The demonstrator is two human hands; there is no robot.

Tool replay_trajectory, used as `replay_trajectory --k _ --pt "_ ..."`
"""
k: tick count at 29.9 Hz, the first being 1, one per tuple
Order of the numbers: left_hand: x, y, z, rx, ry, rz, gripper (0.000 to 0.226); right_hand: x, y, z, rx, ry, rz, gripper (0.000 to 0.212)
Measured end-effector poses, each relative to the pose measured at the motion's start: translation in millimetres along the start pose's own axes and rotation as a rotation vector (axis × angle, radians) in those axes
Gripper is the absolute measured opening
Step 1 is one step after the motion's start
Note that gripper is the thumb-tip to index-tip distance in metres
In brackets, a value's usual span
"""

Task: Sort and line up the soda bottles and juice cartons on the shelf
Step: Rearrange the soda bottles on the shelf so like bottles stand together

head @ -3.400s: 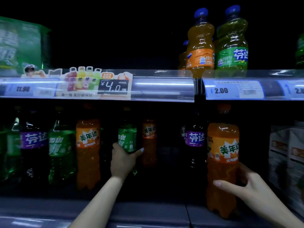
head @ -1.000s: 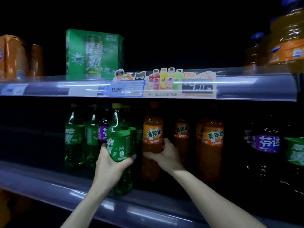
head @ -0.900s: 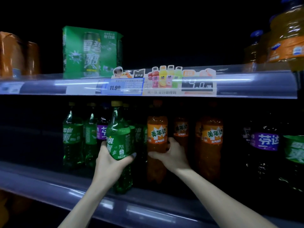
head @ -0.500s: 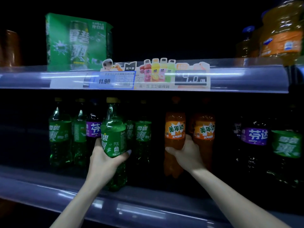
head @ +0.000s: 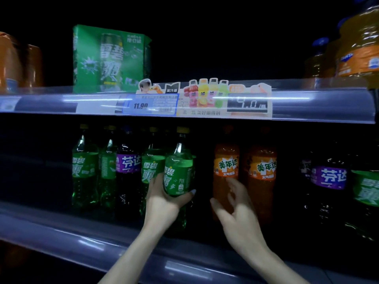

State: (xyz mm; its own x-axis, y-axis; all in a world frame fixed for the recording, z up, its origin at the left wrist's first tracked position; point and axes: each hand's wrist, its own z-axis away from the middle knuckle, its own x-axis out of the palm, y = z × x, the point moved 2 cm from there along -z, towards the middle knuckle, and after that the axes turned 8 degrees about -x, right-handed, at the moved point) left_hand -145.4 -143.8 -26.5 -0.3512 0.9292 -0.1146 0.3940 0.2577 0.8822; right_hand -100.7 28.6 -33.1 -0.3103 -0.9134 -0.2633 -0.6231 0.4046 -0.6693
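My left hand (head: 162, 203) is shut on a green soda bottle (head: 178, 173) with a yellow cap, held upright just right of another green bottle (head: 150, 167) on the lower shelf. My right hand (head: 235, 210) is open, fingers spread, a little in front of an orange soda bottle (head: 225, 167). A second orange bottle (head: 262, 171) stands right beside the first. Further left stand two green bottles (head: 85, 169) and a dark bottle with a purple label (head: 128, 167).
The lower shelf's front rail (head: 82, 238) runs below my arms. A dark purple-label bottle (head: 328, 181) and a green one (head: 367, 191) stand at the right. The upper shelf (head: 307, 101) carries price tags, a green can pack (head: 110, 58) and orange juice bottles (head: 359, 48).
My right hand has let go of the orange bottle and drawn back, fingers apart. My left hand has carried the green bottle rightward, next to another green bottle.
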Motion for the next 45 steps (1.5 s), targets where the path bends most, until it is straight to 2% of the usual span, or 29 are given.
replay_trajectory --k 2,4,6,8,9,12,14,16,18,20,22,24,27,30,33,37,40,43,45 --pt "3.5 -0.9 -2.6 -0.019 0.028 0.004 0.061 6.8 -4.0 -4.3 0.019 -0.066 -0.042 0.041" --pt "6.5 -4.1 -6.5 -0.055 0.047 0.018 0.064 16.5 -12.3 -22.5 0.062 -0.092 -0.130 0.040" --pt "8.7 -7.4 -10.7 -0.061 0.056 0.013 0.064 32.1 -20.9 -46.7 0.069 -0.129 -0.153 0.055" --pt "8.1 -5.2 -10.7 -0.047 0.059 -0.014 0.067 44.2 -29.3 -66.1 0.049 -0.148 -0.116 0.083" --pt "7.7 -3.7 -9.1 -0.042 0.054 -0.039 0.066 48.2 -30.4 -72.9 0.046 -0.173 -0.103 0.091" --pt "5.0 -1.6 -2.9 -0.014 0.043 -0.075 0.060 55.2 -26.4 -83.3 0.056 -0.245 -0.093 0.070" --pt "1.3 -0.9 2.3 0.014 0.035 -0.100 0.081 57.2 -20.6 -88.2 0.048 -0.257 -0.087 0.069" --pt "-7.6 1.5 12.3 0.042 0.032 -0.122 0.095 56.3 -19.3 -90.9 0.034 -0.272 -0.078 0.080" --pt "-24.8 2.4 25.1 0.061 0.055 -0.145 0.089 54.9 -17.6 -93.7 0.029 -0.273 -0.042 0.100" --pt "-49.2 -2.4 36.4 0.072 0.088 -0.132 0.068 52.9 -17.1 -94.8 0.045 -0.267 -0.011 0.112" --pt "-76.2 -9.7 41.7 0.050 0.141 -0.127 0.046 50.9 -15.0 -95.3 0.043 -0.239 0.008 0.104" --pt "-101.2 -17.6 37.5 0.027 0.216 -0.157 0.034 51.7 -14.0 -96.0 0.022 -0.213 0.008 0.081" --pt "-123.4 -24.1 19.8 -0.010 0.303 -0.233 0.036 54.1 -15.6 -94.0 -0.016 -0.201 -0.011 0.060" --pt "-117.9 -19.9 -2.4 0.016 0.283 -0.242 0.042 53.6 -14.9 -94.5 -0.033 -0.203 -0.040 0.047" --pt "-104.9 -7.3 -24.9 0.050 0.282 -0.262 0.045 55.1 -11.3 -94.7 -0.011 -0.181 -0.050 0.051" --pt "-105.3 14.6 -54.7 0.088 0.399 -0.274 0.061 57.4 -9.4 -93.1 0.006 -0.168 -0.049 0.060" --pt "-102.7 28.5 -75.8 0.139 0.362 -0.240 0.070 58.5 -10.3 -91.4 0.017 -0.166 -0.061 0.067" --pt "-98.4 36.5 -95.8 0.084 0.297 -0.345 0.076 58.6 -8.4 -91.9 0.012 -0.175 -0.073 0.068" --pt "-99.5 36.2 -106.9 0.076 0.272 -0.366 0.073 58.5 -7.4 -90.7 0.019 -0.170 -0.058 0.085"
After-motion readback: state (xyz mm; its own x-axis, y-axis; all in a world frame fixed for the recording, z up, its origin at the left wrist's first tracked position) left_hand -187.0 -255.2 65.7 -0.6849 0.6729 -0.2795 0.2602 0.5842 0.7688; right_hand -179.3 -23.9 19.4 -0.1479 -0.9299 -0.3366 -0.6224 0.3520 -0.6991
